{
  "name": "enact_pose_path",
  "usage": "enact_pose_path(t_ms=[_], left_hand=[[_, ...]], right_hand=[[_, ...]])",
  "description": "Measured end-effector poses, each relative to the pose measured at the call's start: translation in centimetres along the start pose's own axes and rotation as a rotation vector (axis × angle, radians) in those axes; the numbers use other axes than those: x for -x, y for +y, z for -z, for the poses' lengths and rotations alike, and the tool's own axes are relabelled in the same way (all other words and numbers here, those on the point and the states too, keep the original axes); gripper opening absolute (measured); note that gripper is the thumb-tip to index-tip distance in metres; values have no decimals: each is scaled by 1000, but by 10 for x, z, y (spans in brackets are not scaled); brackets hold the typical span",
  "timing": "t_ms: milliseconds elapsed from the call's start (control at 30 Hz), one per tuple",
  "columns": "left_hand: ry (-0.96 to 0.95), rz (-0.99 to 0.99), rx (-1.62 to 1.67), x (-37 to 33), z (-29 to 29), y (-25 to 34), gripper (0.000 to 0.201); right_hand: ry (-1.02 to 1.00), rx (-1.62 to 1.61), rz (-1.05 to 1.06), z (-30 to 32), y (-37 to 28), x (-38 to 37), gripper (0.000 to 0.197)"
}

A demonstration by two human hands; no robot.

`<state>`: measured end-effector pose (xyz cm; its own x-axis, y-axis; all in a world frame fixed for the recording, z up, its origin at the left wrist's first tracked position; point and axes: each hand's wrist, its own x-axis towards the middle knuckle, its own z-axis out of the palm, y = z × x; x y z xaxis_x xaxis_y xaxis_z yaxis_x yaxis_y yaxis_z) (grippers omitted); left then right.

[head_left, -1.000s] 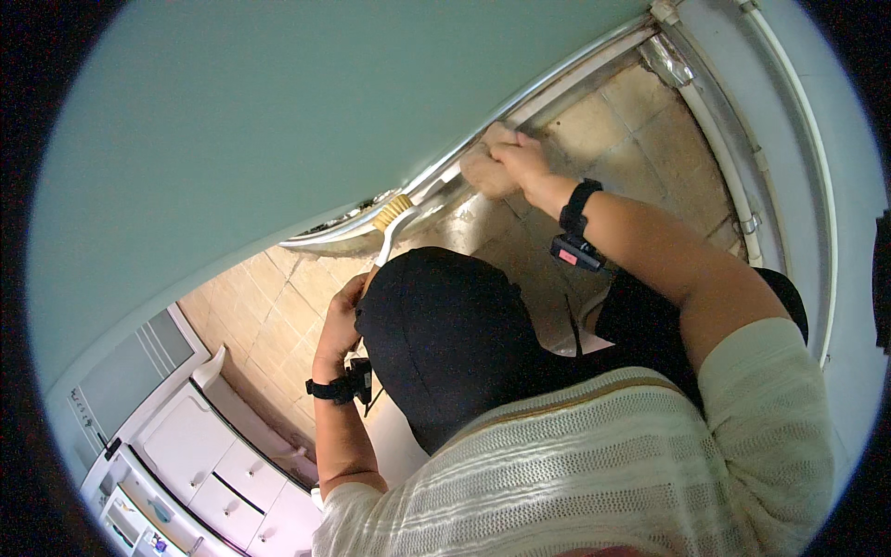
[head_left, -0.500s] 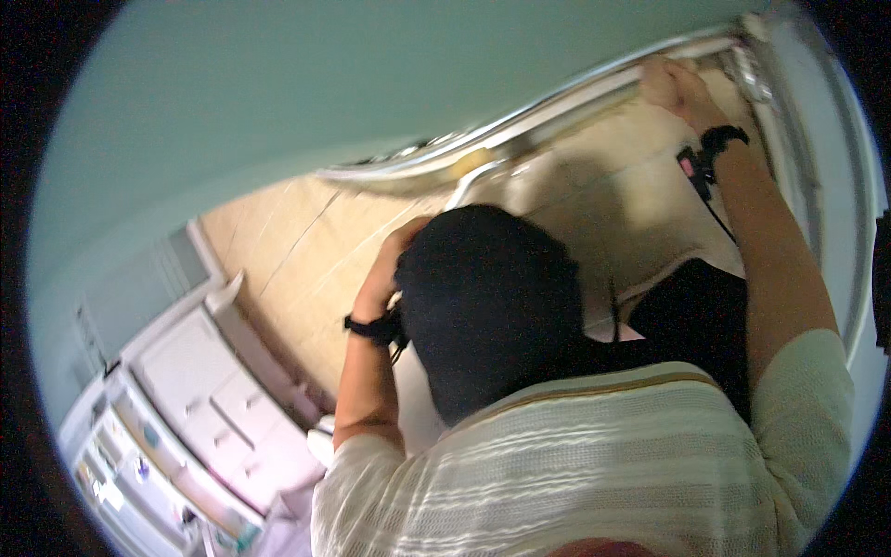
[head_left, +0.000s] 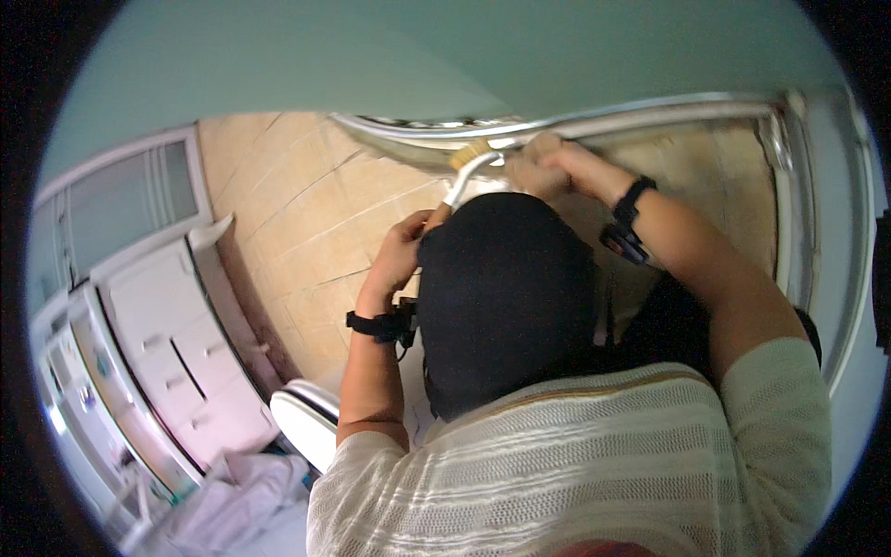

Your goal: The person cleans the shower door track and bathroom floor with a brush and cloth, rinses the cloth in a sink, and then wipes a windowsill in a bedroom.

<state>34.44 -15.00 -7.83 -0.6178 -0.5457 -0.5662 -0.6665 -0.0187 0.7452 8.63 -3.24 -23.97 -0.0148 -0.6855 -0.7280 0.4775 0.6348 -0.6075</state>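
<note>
A long-handled scrub brush (head_left: 478,169) with yellowish bristles, a white neck and a brown handle end is gripped by my left hand (head_left: 405,246), left of my dark-clothed knee. Its bristle head is up against the curved metal-edged rail (head_left: 613,125) at the foot of the green panel. Beside the brush head, my right hand (head_left: 543,169) is at the rail, its fingers curled and blurred by motion. What it holds, if anything, cannot be made out. Both wrists wear black straps with small devices.
The large green panel (head_left: 418,56) fills the upper view. Beige floor tiles (head_left: 288,204) run below it. A white drawer cabinet (head_left: 167,343) stands at left, with a white rounded lid-like object (head_left: 302,422) and pale cloth (head_left: 246,501) nearby. A pale frame (head_left: 849,241) rises at right.
My right hand has swept left along the rail from its far right corner to beside the brush head. My left hand still grips the brush. The view has shifted.
</note>
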Motion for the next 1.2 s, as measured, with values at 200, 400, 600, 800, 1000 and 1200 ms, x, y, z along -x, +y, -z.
enact_pose_path(t_ms=[200, 400, 600, 800, 1000, 1200], left_hand=[[153, 253, 66, 20, 17, 23, 33], [340, 114, 383, 36, 40, 19, 30], [290, 31, 582, 29, 28, 49, 40], [235, 3, 812, -16, 8, 32, 28], [247, 92, 1237, -32, 21, -19, 11], [219, 110, 1114, -16, 34, -36, 12]], right_hand=[[-457, -363, 150, -5, -75, 59, 57], [-610, -458, 153, -41, -109, 71, 56], [-644, -400, 192, -59, -115, 65, 53], [-710, -548, 111, -83, -112, 47, 51], [-826, -470, 63, -111, -121, 28, 51], [-875, -373, 45, -126, -120, 23, 54]])
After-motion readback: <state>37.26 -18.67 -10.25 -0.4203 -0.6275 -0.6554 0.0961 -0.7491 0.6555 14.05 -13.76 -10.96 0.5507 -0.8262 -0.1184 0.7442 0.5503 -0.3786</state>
